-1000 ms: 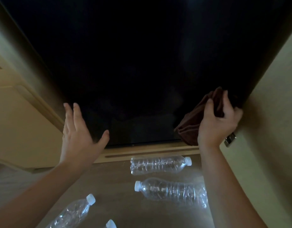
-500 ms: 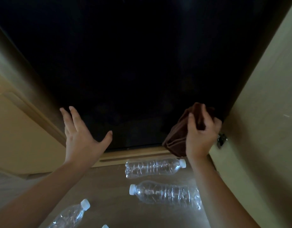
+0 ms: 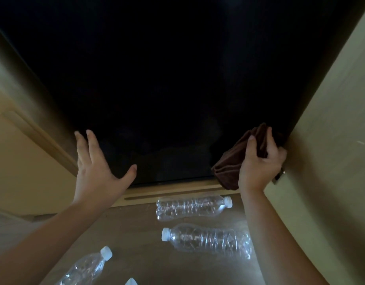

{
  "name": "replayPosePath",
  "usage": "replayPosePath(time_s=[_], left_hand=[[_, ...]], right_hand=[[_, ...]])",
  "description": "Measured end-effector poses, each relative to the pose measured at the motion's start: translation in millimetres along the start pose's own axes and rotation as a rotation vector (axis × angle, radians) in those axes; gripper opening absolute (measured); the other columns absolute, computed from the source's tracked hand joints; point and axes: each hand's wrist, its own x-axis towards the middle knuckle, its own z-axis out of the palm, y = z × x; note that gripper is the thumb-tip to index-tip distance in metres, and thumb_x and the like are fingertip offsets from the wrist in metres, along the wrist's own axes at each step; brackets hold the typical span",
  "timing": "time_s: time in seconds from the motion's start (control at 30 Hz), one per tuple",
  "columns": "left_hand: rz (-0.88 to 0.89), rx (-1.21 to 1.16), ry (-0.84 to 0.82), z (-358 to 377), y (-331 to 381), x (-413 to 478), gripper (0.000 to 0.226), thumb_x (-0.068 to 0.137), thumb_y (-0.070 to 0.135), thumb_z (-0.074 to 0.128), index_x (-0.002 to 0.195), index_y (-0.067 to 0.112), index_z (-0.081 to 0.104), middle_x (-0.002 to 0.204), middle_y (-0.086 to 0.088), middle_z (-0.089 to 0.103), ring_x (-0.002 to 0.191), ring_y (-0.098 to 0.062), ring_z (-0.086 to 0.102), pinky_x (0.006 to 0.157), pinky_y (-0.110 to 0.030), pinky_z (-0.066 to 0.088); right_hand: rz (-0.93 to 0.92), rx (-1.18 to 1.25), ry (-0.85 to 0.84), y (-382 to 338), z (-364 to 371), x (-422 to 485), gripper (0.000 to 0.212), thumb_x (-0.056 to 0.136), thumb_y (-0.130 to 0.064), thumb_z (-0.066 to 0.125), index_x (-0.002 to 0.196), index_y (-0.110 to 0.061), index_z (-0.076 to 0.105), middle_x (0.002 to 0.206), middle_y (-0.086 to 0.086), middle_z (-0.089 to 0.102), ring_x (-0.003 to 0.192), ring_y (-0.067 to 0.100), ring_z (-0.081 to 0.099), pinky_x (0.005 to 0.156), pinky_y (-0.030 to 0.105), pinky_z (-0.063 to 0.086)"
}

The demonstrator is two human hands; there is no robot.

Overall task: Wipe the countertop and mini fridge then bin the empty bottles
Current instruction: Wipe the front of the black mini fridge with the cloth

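Your left hand (image 3: 99, 171) is raised with the palm forward, fingers straight and fanned, thumb out to the right. It sits over the lower left part of the mini fridge (image 3: 177, 79); whether it touches the dark front you cannot tell. Your right hand (image 3: 259, 163) is up at the lower right corner of that front, fingers curled round a folded brown cloth (image 3: 228, 167), which is bunched against the dark panel and hangs down to the wooden strip (image 3: 167, 194) below.

The right hand is hemmed in: a pale cabinet panel (image 3: 331, 140) stands just beside it, and a small metal fitting (image 3: 279, 177) shows by the wrist. On the left a wooden frame (image 3: 43, 136) runs near your left hand. Between the two hands the dark front is open.

Below, on the brown surface (image 3: 136, 233), lie the clear bottles, all on their sides with white caps on. The far bottle (image 3: 194, 207) lies just beside the wooden strip, cap to the right. The middle bottle (image 3: 206, 238) lies near it, cap to the left, close by your right forearm. The near bottle (image 3: 85, 268) is at the lower left, well apart. Another white cap (image 3: 131, 282) peeks in at the bottom edge. The three look empty.
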Motion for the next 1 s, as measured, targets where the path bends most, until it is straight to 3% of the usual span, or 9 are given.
replayPosePath(time_s=[0.13,0.27,0.33,0.4,0.47,0.6,0.73,0.93,1.0], left_hand=[[0.013,0.003,0.002,0.5,-0.5,-0.1,0.113,0.068,0.044,0.071,0.144,0.02,-0.009,0.153,-0.01,-0.011,0.139,-0.029,0.001,0.103,-0.033,0.012],[0.012,0.026,-0.004,-0.3,0.7,-0.5,0.113,0.068,0.043,0.071,0.144,0.019,-0.009,0.153,-0.011,-0.011,0.139,-0.03,0.001,0.106,-0.037,0.014],[0.008,0.033,-0.007,-1.2,1.1,-0.5,0.114,0.068,0.044,0.071,0.144,0.018,-0.009,0.153,-0.013,-0.011,0.139,-0.032,0.001,0.107,-0.039,0.016],[0.008,0.033,-0.014,-1.6,0.7,-0.6,0.114,0.068,0.044,0.071,0.144,0.018,-0.01,0.153,-0.013,-0.011,0.139,-0.032,0.001,0.107,-0.041,0.016],[0.005,0.03,-0.02,-1.1,0.9,-0.7,0.114,0.068,0.047,0.069,0.144,0.019,-0.011,0.153,-0.011,-0.013,0.139,-0.031,0.0,0.107,-0.042,0.016],[0.006,0.02,-0.01,0.9,0.7,0.0,0.114,0.067,0.05,0.067,0.144,0.019,-0.01,0.153,-0.012,-0.012,0.139,-0.032,0.0,0.107,-0.042,0.016],[0.008,0.026,0.007,2.6,1.0,0.0,0.113,0.067,0.048,0.069,0.144,0.019,-0.009,0.153,-0.013,-0.012,0.138,-0.033,0.001,0.106,-0.042,0.016],[0.021,0.031,0.02,3.4,0.9,0.7,0.112,0.068,0.045,0.07,0.144,0.018,-0.008,0.152,-0.015,-0.009,0.138,-0.033,0.0,0.104,-0.037,0.012],[0.019,0.03,0.015,2.6,0.8,0.9,0.112,0.068,0.044,0.071,0.144,0.018,-0.007,0.152,-0.015,-0.009,0.138,-0.034,0.0,0.104,-0.038,0.013]], right_hand=[[0.043,-0.161,-0.007,33.2,-11.5,-18.1,0.041,0.083,-0.009,0.064,0.123,-0.004,0.054,0.12,0.027,0.046,0.112,0.025,0.049,0.092,0.003,0.033],[0.278,-0.21,0.008,60.7,-22.6,-29.6,0.041,0.084,-0.009,0.063,0.124,-0.004,0.053,0.132,0.021,0.046,0.12,0.028,0.048,0.103,0.021,0.033],[0.301,-0.184,0.03,58.3,-21.2,-28.3,0.041,0.084,-0.008,0.063,0.123,-0.004,0.054,0.132,0.019,0.048,0.118,0.026,0.05,0.101,0.017,0.034],[0.24,-0.181,0.044,45.2,-17.2,-24.7,0.041,0.083,-0.007,0.064,0.122,-0.003,0.055,0.127,0.022,0.05,0.114,0.024,0.052,0.091,0.001,0.033],[0.154,-0.153,0.056,25.9,-11.0,-17.4,0.041,0.082,-0.009,0.065,0.122,-0.005,0.055,0.118,0.024,0.05,0.103,0.019,0.053,0.082,-0.005,0.032],[-0.017,-0.038,0.001,-11.6,5.5,-8.6,0.041,0.082,-0.011,0.065,0.122,-0.01,0.055,0.117,0.015,0.046,0.108,0.014,0.05,0.092,0.007,0.037],[-0.305,-0.16,-0.135,-21.3,13.9,-28.0,0.037,0.083,-0.009,0.064,0.119,-0.006,0.058,0.112,0.008,0.041,0.106,0.005,0.045,0.094,0.009,0.036],[-0.538,-0.3,-0.42,-16.0,12.7,-42.7,0.038,0.081,-0.013,0.063,0.119,-0.007,0.059,0.107,0.022,0.051,0.094,0.026,0.056,0.083,0.027,0.05],[-0.502,-0.275,-0.413,-13.9,4.7,-32.8,0.039,0.081,-0.011,0.065,0.12,-0.008,0.058,0.109,0.023,0.049,0.097,0.022,0.054,0.088,0.023,0.047]])
